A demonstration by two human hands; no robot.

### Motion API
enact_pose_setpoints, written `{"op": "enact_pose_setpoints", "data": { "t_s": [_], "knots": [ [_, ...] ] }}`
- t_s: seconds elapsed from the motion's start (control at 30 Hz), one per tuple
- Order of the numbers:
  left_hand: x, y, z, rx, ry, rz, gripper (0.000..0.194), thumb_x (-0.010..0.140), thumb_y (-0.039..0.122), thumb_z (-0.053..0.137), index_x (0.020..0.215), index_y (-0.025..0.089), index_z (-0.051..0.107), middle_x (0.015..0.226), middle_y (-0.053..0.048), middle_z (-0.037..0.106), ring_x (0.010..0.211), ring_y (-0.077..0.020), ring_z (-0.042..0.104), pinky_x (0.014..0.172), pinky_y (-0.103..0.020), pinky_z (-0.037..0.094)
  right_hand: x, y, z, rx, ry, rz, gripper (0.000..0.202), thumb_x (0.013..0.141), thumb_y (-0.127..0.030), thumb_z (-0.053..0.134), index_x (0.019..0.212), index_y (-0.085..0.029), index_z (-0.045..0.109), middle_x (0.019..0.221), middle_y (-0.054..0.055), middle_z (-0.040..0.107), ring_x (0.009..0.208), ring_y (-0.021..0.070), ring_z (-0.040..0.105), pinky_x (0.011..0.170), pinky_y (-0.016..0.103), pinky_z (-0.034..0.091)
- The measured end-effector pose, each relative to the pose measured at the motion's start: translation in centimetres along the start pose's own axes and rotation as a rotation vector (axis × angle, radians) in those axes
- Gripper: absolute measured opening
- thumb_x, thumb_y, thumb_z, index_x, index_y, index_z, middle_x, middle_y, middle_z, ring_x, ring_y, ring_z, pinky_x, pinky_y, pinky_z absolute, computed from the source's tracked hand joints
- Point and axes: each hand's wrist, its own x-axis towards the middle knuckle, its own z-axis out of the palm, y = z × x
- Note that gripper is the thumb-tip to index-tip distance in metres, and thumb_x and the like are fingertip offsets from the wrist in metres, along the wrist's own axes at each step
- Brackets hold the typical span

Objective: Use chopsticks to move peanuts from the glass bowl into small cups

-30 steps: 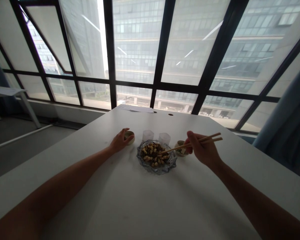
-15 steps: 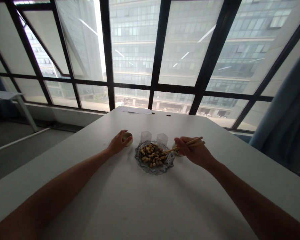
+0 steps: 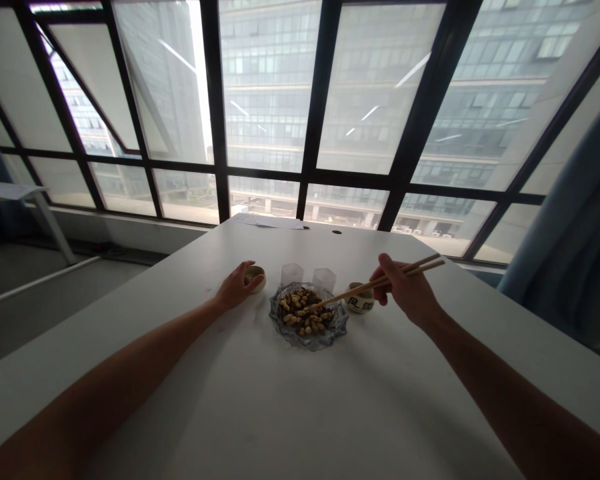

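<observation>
A clear glass bowl [image 3: 307,343] with a scalloped rim holds peanuts in their shells [image 3: 305,320] and some darker bits. In my right hand [image 3: 405,287] are wooden chopsticks [image 3: 357,290], their tips down among the peanuts. Beside that hand, right of the bowl, stands a small cream cup [image 3: 360,305] with dark characters on its side. My left hand [image 3: 237,287] is wrapped round the side of another small cup [image 3: 255,279] at the left, which rests on the table. What that cup holds is too dark to make out.
Two translucent plastic cups, the left one [image 3: 292,273] and the right one [image 3: 325,276], stand just behind the bowl. White papers [image 3: 270,221] lie at the far edge of the white table [image 3: 280,413]. A blue curtain [image 3: 570,220] hangs at the right.
My right hand has drawn back to the right, uncovering the cream cup. The chopstick tips have shifted left toward the middle of the peanuts. My left hand stays on its cup.
</observation>
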Motion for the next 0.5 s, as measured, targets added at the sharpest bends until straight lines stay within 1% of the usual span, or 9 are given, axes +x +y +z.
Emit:
{"op": "enact_pose_setpoints", "data": {
  "t_s": [0.13,0.2,0.3,0.37,0.4,0.5],
  "knots": [
    [-0.1,-0.2,0.0,0.010,0.003,-0.009,0.055,0.089,0.059,0.058,0.127,0.020,0.054,0.111,-0.011,0.072,0.096,-0.0256,0.069,0.090,-0.044,0.054,0.2,1.9,0.4,0.201,0.050,0.021,0.062,0.067,-0.077,0.072,0.055,-0.016,0.065,0.039,0.005,0.057,0.033,0.0136,0.051,0.032,0.025,0.041],
    [-0.1,-0.2,0.0,0.017,-0.017,-0.026,0.058,0.088,0.059,0.060,0.130,0.020,0.052,0.109,-0.012,0.072,0.094,-0.0256,0.070,0.088,-0.044,0.055,-0.5,3.4,0.9,0.279,0.072,0.033,0.062,0.067,-0.076,0.073,0.057,-0.016,0.066,0.040,0.005,0.057,0.034,0.0139,0.052,0.034,0.026,0.044],
    [-0.2,-0.2,0.0,0.024,-0.031,-0.025,0.065,0.082,0.059,0.066,0.132,0.019,0.050,0.108,-0.012,0.072,0.093,-0.0260,0.070,0.087,-0.044,0.056,-2.4,5.9,1.4,0.356,0.152,0.078,0.064,0.061,-0.079,0.075,0.057,-0.016,0.066,0.041,0.004,0.058,0.035,0.0142,0.053,0.035,0.026,0.044],
    [-0.3,0.0,0.0,0.030,-0.016,0.003,0.068,0.079,0.059,0.071,0.131,0.019,0.050,0.111,-0.012,0.071,0.096,-0.0267,0.070,0.089,-0.044,0.056,-3.8,7.4,1.4,0.400,0.194,0.119,0.063,0.059,-0.079,0.076,0.057,-0.017,0.065,0.041,0.003,0.058,0.036,0.0144,0.054,0.036,0.026,0.044],
    [-0.3,0.0,0.0,0.034,-0.004,0.027,0.068,0.078,0.058,0.072,0.130,0.019,0.051,0.114,-0.013,0.070,0.099,-0.0272,0.069,0.091,-0.045,0.056,-4.4,8.1,1.3,0.415,0.195,0.152,0.063,0.059,-0.080,0.076,0.056,-0.017,0.064,0.041,0.004,0.058,0.037,0.0147,0.054,0.036,0.026,0.045],
    [-0.4,0.2,0.1,0.054,0.013,0.120,0.069,0.076,0.056,0.074,0.130,0.018,0.052,0.122,-0.014,0.066,0.108,-0.0295,0.067,0.097,-0.047,0.054,-5.6,9.3,0.9,0.456,0.220,0.237,0.063,0.057,-0.078,0.078,0.058,-0.016,0.065,0.042,0.004,0.058,0.038,0.0141,0.054,0.036,0.025,0.044]
  ]
}}
